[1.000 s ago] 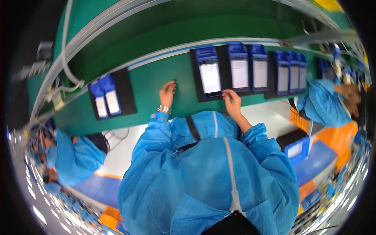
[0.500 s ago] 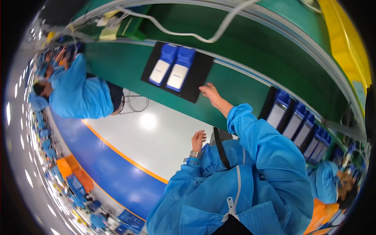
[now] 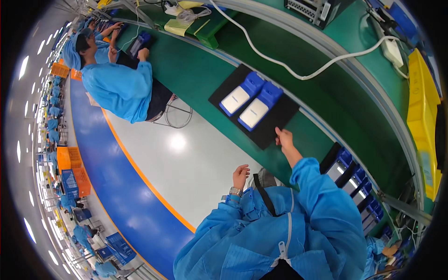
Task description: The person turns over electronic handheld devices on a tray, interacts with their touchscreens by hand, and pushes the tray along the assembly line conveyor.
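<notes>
My right hand (image 3: 283, 138) is over the near right edge of a black mat (image 3: 224, 95), its fingers curled in, with nothing visible in them. Whether the fingertips touch the mat I cannot tell. Two blue handheld devices (image 3: 254, 112) with white front panels lie side by side on the mat, up and left of that hand. My left hand (image 3: 241, 176) hangs in front of my body, away from the bench, its fingers loosely bent, apart and without any object.
Along the green bench (image 3: 179, 65), more blue devices (image 3: 345, 163) stand in a row at right. A white cable (image 3: 303, 77) crosses the upper shelf, near a yellow bin (image 3: 422, 126). A co-worker in blue (image 3: 119, 88) sits at left, beside a stool (image 3: 179, 114).
The view has turned, so bench and mat appear farther right and lower. My right hand's fingers have curled in from a more stretched pose. My left hand stays in front of my body.
</notes>
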A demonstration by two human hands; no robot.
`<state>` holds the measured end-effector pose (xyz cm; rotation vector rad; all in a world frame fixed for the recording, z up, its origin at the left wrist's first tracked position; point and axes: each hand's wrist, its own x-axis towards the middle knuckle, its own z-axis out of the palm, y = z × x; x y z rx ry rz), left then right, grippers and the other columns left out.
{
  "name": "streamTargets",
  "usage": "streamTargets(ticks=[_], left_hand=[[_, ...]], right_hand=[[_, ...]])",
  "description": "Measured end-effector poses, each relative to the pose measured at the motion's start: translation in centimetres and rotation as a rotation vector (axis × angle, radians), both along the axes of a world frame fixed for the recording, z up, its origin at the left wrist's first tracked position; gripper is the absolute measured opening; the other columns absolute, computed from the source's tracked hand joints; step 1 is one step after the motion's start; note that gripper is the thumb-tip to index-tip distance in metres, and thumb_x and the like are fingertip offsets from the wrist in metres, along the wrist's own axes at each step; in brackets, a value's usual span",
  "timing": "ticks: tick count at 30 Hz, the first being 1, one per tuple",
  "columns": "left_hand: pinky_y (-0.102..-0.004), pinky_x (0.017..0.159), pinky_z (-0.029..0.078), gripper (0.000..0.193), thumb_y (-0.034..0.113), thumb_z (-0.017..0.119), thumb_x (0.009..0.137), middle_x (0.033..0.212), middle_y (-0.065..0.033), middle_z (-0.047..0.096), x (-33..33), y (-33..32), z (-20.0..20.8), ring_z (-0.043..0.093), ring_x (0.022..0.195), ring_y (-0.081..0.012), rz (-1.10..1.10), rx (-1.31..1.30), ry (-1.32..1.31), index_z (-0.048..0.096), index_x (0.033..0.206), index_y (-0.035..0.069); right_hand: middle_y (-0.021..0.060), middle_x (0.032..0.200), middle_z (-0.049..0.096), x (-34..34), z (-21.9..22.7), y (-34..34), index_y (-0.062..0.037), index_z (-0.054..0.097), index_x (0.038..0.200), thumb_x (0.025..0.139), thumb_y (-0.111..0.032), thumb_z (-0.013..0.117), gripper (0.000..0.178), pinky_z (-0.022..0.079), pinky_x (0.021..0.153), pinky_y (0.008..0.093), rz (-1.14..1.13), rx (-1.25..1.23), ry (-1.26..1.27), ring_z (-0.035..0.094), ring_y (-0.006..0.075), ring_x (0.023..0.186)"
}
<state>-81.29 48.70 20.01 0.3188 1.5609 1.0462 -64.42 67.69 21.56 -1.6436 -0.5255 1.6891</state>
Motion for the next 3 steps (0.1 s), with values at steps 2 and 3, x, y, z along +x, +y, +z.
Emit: streamTargets(ticks=[2,3], left_hand=[[-0.0219,0.056,0.044,0.022,0.012,0.046,0.079,0.078,-0.005,0.06,0.8,1.8,-0.4,0.055,0.066,-0.0113,-0.104,0.072,0.097,0.058,0.096,0.006],[-0.0218,0.056,0.044,0.021,0.013,0.047,0.079,0.078,-0.0049,0.06,0.9,2.9,-0.6,0.056,0.066,-0.0117,-0.14,0.119,0.138,0.058,0.096,0.007]], right_hand=[[0.0041,0.05,0.045,3.3,1.0,-2.5,-0.006,0.046,0.061,0.078,-0.02,0.062,0.027,0.036,0.032,0.0264,-0.016,-0.049,-0.057,0.044,0.014,0.038],[0.0041,0.05,0.045,4.1,1.2,-2.1,-0.006,0.046,0.061,0.078,-0.02,0.062,0.027,0.036,0.032,0.0264,-0.027,-0.038,-0.061,0.044,0.014,0.038]])
